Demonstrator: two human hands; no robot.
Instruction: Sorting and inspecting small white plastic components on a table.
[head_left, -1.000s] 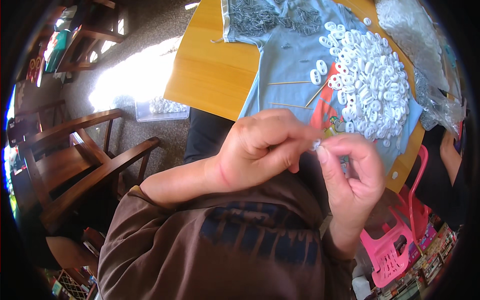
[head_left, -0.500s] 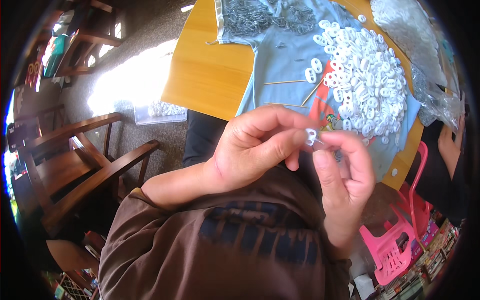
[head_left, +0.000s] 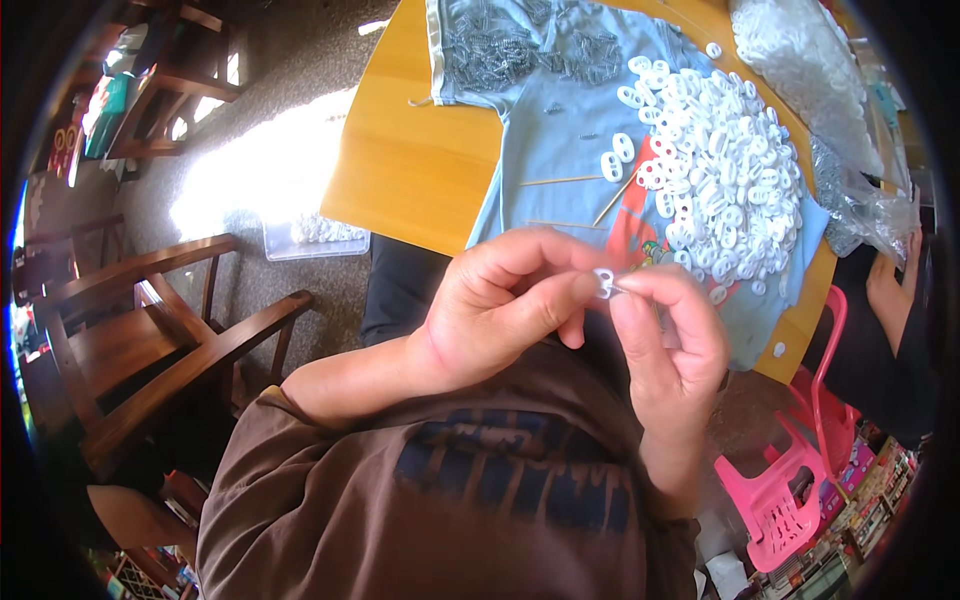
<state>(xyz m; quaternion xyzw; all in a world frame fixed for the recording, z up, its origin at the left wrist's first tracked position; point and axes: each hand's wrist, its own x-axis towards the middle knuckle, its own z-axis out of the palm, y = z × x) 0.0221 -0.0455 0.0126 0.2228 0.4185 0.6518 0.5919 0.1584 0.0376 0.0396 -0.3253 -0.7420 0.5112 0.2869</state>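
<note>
My left hand [head_left: 500, 315] is closed, its thumb and forefinger pinching a small white two-holed plastic cord-lock piece [head_left: 604, 283]. From the right, my right hand [head_left: 675, 335] meets it, with thumb and forefinger pinched together at the edge of the piece. A small metal spring in those right fingertips is almost wholly covered now. Beyond my hands lies a large heap of similar white pieces [head_left: 725, 170] on a light blue shirt [head_left: 545, 140]. Two separate pieces [head_left: 612, 165] rest beside thin wooden sticks [head_left: 575, 181]. Many metal springs [head_left: 490, 55] are piled at the shirt's far left.
The shirt covers part of a yellow wooden table [head_left: 410, 150]. Clear plastic bags [head_left: 810, 80] stand at the far right, near another person's arm [head_left: 888, 290]. A pink plastic chair [head_left: 785, 495] is at right, a wooden armchair [head_left: 150, 340] at left, and a clear bin [head_left: 315, 240] on the floor.
My right fingertips have come up against the white piece, and the spring that stuck out between the hands is now mostly hidden. The whole view has shifted slightly.
</note>
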